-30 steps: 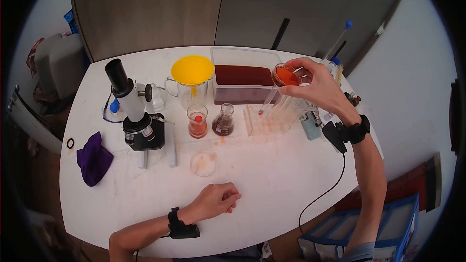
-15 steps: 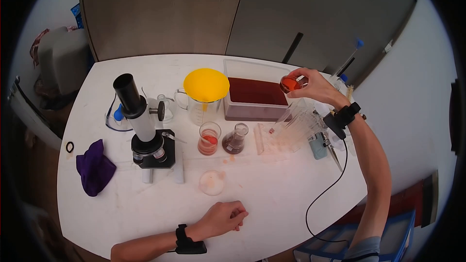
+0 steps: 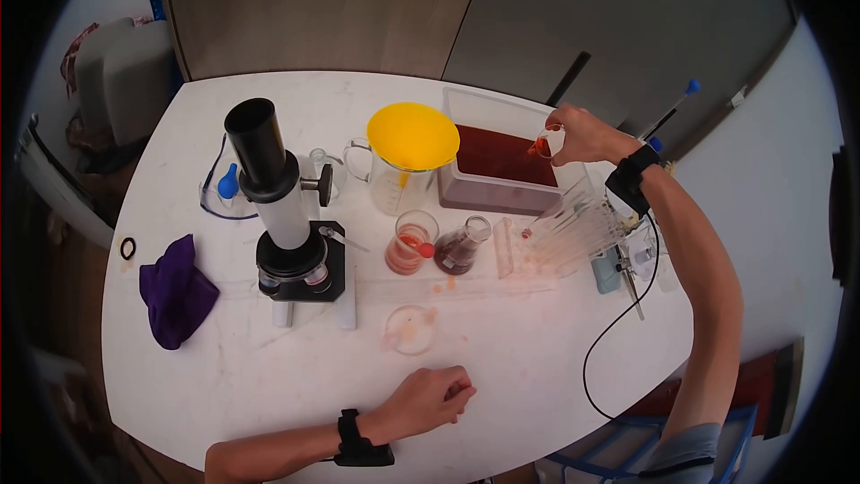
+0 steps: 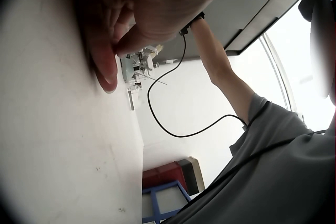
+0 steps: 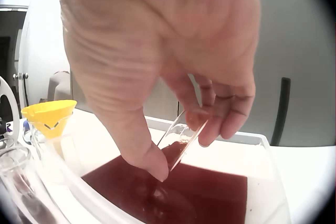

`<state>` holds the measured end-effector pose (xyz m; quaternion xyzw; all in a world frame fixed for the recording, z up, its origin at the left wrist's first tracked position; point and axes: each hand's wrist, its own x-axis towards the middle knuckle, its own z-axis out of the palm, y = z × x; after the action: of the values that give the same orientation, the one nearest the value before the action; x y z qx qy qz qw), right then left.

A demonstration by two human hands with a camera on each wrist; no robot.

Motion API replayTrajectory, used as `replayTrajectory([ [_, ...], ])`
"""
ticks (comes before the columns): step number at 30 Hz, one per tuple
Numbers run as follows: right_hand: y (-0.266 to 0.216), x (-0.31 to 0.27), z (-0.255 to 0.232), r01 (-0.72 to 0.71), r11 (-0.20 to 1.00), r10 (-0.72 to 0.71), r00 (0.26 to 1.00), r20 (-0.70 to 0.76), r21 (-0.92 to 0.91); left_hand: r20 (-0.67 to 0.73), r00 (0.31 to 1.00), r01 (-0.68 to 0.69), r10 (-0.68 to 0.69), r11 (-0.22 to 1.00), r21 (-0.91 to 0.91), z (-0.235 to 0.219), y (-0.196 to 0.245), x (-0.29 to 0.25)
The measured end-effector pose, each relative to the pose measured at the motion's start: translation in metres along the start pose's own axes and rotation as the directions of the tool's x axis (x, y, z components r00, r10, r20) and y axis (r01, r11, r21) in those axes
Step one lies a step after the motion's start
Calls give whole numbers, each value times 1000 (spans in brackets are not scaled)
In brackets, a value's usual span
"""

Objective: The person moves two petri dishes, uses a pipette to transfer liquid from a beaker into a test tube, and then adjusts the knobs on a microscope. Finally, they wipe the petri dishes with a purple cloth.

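My right hand [image 3: 587, 136] pinches a small glass petri dish [image 5: 181, 140] between thumb and fingers. The dish is tipped steeply on its edge over a clear plastic tub [image 3: 497, 195] of dark red liquid [image 3: 502, 154], with reddish liquid at its lower side. Ripples show on the liquid beneath it in the right wrist view. Resting on the table near its front edge, my left hand [image 3: 423, 405] has loosely curled fingers and holds nothing. Closest to it lies a shallow, stained glass dish [image 3: 410, 330].
A beaker [image 3: 410, 246] of reddish liquid and a conical flask [image 3: 461, 251] stand mid-table. Behind them is a measuring jug [image 3: 390, 193] bearing a yellow funnel [image 3: 414, 136]. The microscope [image 3: 291, 206] stands left, beside a purple cloth [image 3: 177, 294]. Test tubes [image 3: 573, 229] lean right of the flask.
My right hand has turned the petri dish from nearly level to steeply tipped over the tub, and its liquid has run to the low side. The left hand stays put while the head view shifts.
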<state>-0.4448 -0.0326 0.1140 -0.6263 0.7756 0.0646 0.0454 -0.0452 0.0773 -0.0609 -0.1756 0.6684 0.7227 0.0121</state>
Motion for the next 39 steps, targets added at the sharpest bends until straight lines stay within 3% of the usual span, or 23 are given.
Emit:
replayTrajectory([
  [2,0,8,1,66,987,-65,998,12,-144,2,1000,9,-10,1000,2,0,1,1],
  [7,-23,16,-13,98,947,-86,995,52,-305,-42,999,-33,32,999,-11,2,-1,0],
  [10,-35,22,-16,194,846,-235,972,-21,-497,-8,1000,-4,4,999,41,-2,4,0],
  [16,-38,26,1,231,700,-310,951,4,-675,-13,1000,-21,21,1000,7,-1,0,0],
  [20,-44,17,-5,180,736,-345,929,-133,-653,-22,999,-39,39,999,12,-2,-1,2],
  [23,-31,17,2,175,691,-281,959,-38,-701,1,1000,-29,29,1000,9,1,0,-4],
  [25,-27,15,-4,116,676,-239,969,-67,-727,-5,1000,14,-14,1000,-4,0,4,-2],
  [27,-36,11,-7,158,750,-269,960,-79,-643,-23,1000,-12,12,1000,14,-2,5,0],
  [29,-33,6,-6,136,762,-191,981,-19,-633,1,1000,-12,12,999,39,0,3,-5],
  [32,-43,2,-30,126,878,-251,943,-220,-462,-12,1000,-1,1,1000,-10,-2,4,-5],
  [33,-40,8,-27,136,878,-258,942,-214,-460,-15,1000,-11,11,1000,0,-4,5,-4],
  [35,-22,12,-10,92,828,-122,992,-16,-553,4,1000,-6,6,1000,17,3,3,-10],
  [37,-15,5,-6,55,867,-134,983,-124,-495,-8,1000,12,-12,1000,1,0,6,-4],
  [39,-13,0,-7,69,886,-126,988,-95,-459,-9,1000,-9,10,1000,21,-3,6,-2],
])
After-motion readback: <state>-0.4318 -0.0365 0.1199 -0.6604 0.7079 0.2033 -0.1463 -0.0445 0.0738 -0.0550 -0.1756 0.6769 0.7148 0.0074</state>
